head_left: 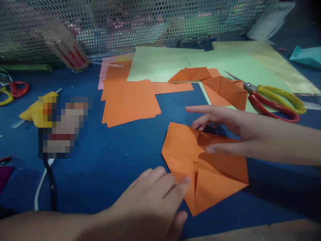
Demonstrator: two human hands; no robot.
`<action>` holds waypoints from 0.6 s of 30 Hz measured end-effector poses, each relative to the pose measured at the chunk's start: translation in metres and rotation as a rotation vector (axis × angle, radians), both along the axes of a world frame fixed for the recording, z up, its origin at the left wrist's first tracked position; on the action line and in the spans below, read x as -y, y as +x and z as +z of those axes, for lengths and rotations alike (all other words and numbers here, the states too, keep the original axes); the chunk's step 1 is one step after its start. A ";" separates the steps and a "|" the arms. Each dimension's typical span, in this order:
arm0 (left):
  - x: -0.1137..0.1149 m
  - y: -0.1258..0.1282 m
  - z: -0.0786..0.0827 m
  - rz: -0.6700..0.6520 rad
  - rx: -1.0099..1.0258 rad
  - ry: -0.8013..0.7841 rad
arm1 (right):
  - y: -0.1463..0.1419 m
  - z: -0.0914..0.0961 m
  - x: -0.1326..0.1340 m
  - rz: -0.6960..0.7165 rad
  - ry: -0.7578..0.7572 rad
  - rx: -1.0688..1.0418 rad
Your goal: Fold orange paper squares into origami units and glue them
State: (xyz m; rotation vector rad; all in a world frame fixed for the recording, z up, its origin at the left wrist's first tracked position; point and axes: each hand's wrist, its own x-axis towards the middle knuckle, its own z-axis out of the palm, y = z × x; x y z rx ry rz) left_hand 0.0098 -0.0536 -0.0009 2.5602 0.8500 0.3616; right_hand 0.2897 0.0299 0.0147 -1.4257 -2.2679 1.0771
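A sheet of orange paper (pixel 220 190), folded with several flaps and creases, lies on the blue tabletop in front of me. My left hand (pixel 152 197) is at its lower left edge with curled fingers. The index fingertip presses on the paper, and the thumb sits beside the edge. Coming from the right, my right hand (pixel 225 130) spreads over the upper part of the paper. Its index finger is stretched out past the far edge, and its thumb is apart over a fold. The other right fingers are partly hidden behind the paper's upper edge.
Beyond are stacked orange squares (pixel 130 103), folded orange pieces (pixel 223 87), pale green sheets (pixel 160 63) and red-and-yellow-handled scissors (pixel 273 100). A glue gun (pixel 37 108), partly pixelated, lies left. Behind stand a jar (pixel 67 50) and a perforated metal basket (pixel 140 23).
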 end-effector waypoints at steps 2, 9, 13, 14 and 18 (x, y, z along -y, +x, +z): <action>-0.002 0.003 -0.005 -0.071 -0.017 0.193 | -0.014 -0.004 0.002 0.037 0.053 -0.067; -0.013 0.003 -0.008 -0.296 0.038 0.333 | -0.042 -0.020 0.005 0.130 0.237 -0.259; -0.011 0.001 -0.019 -0.309 -0.005 0.235 | -0.034 -0.011 0.008 0.085 0.338 -0.201; -0.010 0.001 -0.021 -0.299 -0.005 0.229 | -0.029 -0.009 0.007 0.020 0.345 -0.139; -0.004 0.001 -0.024 -0.253 -0.014 0.305 | -0.008 -0.005 0.006 -0.201 0.301 0.125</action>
